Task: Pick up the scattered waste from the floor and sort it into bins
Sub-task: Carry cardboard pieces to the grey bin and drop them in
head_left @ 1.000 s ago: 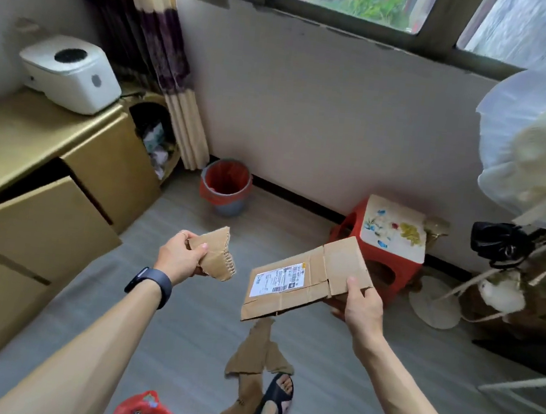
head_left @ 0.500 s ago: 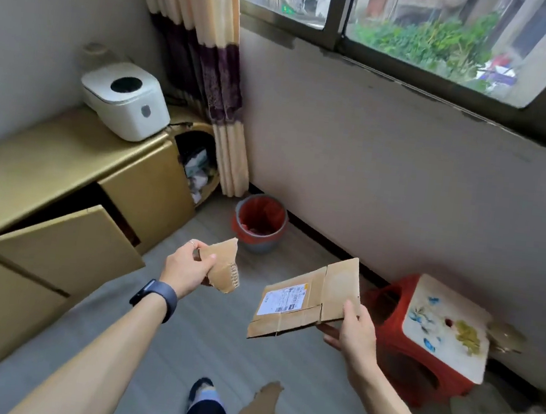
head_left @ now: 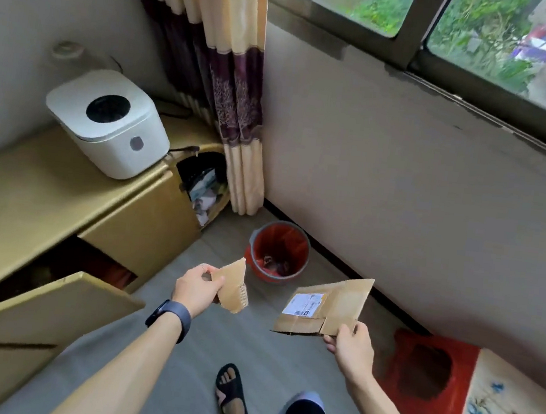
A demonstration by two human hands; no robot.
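My left hand (head_left: 196, 289) grips a small torn scrap of brown cardboard (head_left: 233, 287), held upright at mid-frame. My right hand (head_left: 351, 348) pinches the near edge of a larger flattened cardboard box piece (head_left: 328, 308) with a white shipping label on it. Ahead on the floor, between the two pieces and close to the wall, stands a small bin with a red liner (head_left: 278, 251); some dark waste lies at its bottom. Both cardboard pieces hang in the air short of the bin.
A gold-coloured cabinet (head_left: 46, 203) with an open door runs along the left, a white appliance (head_left: 108, 122) on top. A curtain (head_left: 224, 77) hangs in the corner. A red stool with a flowered top (head_left: 467, 399) stands at the right. My sandalled foot (head_left: 233, 398) is on the grey floor.
I have walked closer to the red-lined bin, which now sits just ahead of both hands. The cardboard scraps on the floor have dropped out of view. Both hands keep their holds.
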